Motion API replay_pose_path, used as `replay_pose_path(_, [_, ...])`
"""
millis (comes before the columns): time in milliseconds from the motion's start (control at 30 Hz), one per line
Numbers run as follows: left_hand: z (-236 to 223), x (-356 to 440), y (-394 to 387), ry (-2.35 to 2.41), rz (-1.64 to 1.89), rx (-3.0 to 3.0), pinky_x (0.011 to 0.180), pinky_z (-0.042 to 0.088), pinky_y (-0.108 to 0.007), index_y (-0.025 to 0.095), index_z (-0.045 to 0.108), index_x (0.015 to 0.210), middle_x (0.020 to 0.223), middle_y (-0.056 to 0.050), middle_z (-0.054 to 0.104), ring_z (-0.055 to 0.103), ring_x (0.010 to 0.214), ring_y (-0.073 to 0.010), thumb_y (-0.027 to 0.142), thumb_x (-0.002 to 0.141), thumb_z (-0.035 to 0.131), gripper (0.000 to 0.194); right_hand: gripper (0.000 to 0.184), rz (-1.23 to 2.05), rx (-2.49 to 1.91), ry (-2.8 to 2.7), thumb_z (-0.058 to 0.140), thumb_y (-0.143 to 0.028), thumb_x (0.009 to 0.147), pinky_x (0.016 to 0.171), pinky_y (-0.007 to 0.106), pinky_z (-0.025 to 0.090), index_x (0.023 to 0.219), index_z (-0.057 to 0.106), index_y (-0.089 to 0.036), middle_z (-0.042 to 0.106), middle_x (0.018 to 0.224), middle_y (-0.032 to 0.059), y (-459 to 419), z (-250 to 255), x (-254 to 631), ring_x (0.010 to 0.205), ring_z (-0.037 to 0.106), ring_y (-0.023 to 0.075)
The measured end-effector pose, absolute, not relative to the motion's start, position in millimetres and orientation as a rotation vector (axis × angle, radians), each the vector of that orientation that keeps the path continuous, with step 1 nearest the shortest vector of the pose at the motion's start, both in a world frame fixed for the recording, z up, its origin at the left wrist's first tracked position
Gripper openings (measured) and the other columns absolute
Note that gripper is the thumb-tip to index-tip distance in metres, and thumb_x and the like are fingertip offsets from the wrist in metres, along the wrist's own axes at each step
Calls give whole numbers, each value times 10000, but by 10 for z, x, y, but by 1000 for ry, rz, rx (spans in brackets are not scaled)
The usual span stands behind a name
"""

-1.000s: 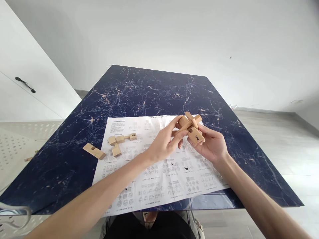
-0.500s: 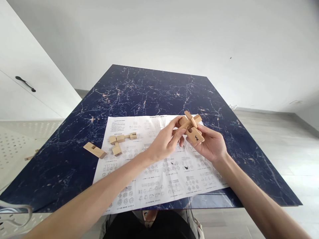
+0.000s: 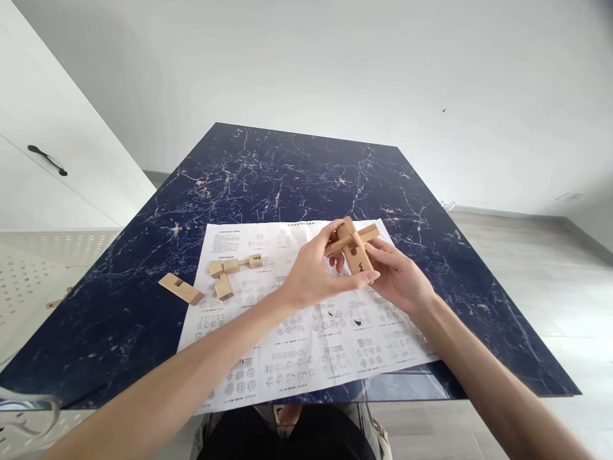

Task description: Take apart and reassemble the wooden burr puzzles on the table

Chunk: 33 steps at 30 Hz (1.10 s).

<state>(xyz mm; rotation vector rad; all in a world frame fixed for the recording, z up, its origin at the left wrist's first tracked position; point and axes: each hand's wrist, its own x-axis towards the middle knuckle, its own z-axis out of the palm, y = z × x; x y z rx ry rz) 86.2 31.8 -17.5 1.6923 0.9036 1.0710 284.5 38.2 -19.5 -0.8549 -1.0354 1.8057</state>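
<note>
Between my hands, above the printed sheet, is a wooden burr puzzle [image 3: 357,246] of several crossed, notched bars. A dark mark shows on its lower bar. My left hand [image 3: 313,265] closes around its left side, the thumb stretched across the lower end of the marked bar. My right hand [image 3: 400,271] grips the right side with its fingertips; some fingers are hidden behind the wood. To the left, on the sheet, rest loose notched wooden pieces [image 3: 230,266], one marked with a 3. Another notched bar [image 3: 181,289] lies across the sheet's left edge.
The creased instruction sheet [image 3: 306,358], covered with small diagrams, lies on the dark blue marbled table [image 3: 287,172]. A white cabinet [image 3: 71,128] with a black handle stands at the left. A white perforated surface [image 3: 29,268] and a pale cable [image 3: 52,415] are beside the table.
The burr puzzle has turned and shifted slightly left in my hands. My left thumb has moved down and right across the marked bar. The loose pieces have stayed put.
</note>
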Motion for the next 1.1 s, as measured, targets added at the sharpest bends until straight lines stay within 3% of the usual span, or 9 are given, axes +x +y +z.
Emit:
replay_pose_path(100, [-196, 866, 319, 850, 1114, 1719, 876, 624, -405, 263, 629, 1313, 1270, -100, 730, 716, 1080, -275, 531, 814, 905, 629, 262, 1837, -854, -1031, 832, -363, 914, 593, 248, 565, 1092, 780, -177, 736, 857, 47, 390, -228, 2843, 696, 658, 158])
replay_pose_path(267, [-204, 855, 334, 854, 1235, 1785, 974, 580, -445, 257, 686, 1117, 1357, -94, 673, 674, 1162, -289, 496, 736, 965, 529, 248, 1858, -847, -1035, 875, -388, 898, 447, 190, 424, 994, 771, -184, 627, 678, -30, 388, -261, 2869, 484, 444, 74])
replay_pose_path(433, [-163, 838, 338, 917, 1284, 1812, 994, 533, -471, 292, 656, 1277, 1216, -69, 680, 645, 1123, -290, 516, 699, 967, 693, 206, 1889, -781, -1051, 846, -344, 915, 408, 167, 344, 1027, 741, -206, 543, 603, -82, 385, -296, 2886, 408, 288, 40])
replay_pose_path(533, [-141, 843, 338, 898, 1299, 1788, 984, 523, -454, 284, 669, 1251, 1202, -67, 686, 639, 1099, -279, 512, 703, 958, 660, 187, 1895, -725, -1076, 825, -342, 921, 405, 162, 325, 966, 715, -198, 485, 581, -96, 389, -282, 2870, 403, 240, 33])
replay_pose_path(667, [-127, 837, 355, 897, 1310, 1735, 923, 517, -419, 260, 702, 1144, 1164, -67, 699, 640, 1032, -253, 500, 724, 941, 539, 185, 1904, -686, -1096, 792, -344, 940, 410, 170, 329, 911, 697, -187, 486, 595, -87, 387, -213, 2848, 406, 233, 34])
replay_pose_path(767, [-142, 815, 381, 939, 1238, 1688, 880, 508, -396, 243, 725, 1118, 1141, -73, 707, 634, 986, -226, 540, 869, 832, 402, 158, 1867, -694, -1053, 759, -315, 958, 436, 197, 384, 875, 709, -189, 550, 639, -65, 398, -179, 2854, 412, 249, 40])
replay_pose_path(933, [-199, 813, 434, 1133, 1174, 1464, 984, 513, -407, 237, 539, 1511, 1325, -116, 648, 630, 1182, -257, 616, 907, 797, 759, 173, 1703, -759, -800, 759, -267, 933, 456, 214, 483, 791, 673, -217, 673, 715, -44, 493, -222, 2913, 414, 329, 52])
replay_pose_path(1100, [-218, 835, 453, 1162, 1168, 1436, 968, 526, -388, 206, 608, 1371, 1293, -126, 674, 657, 1163, -248, 592, 1009, 693, 536, 156, 1561, -744, -601, 841, -217, 902, 456, 136, 526, 934, 689, -236, 786, 899, -60, 608, -300, 3031, 462, 455, 25])
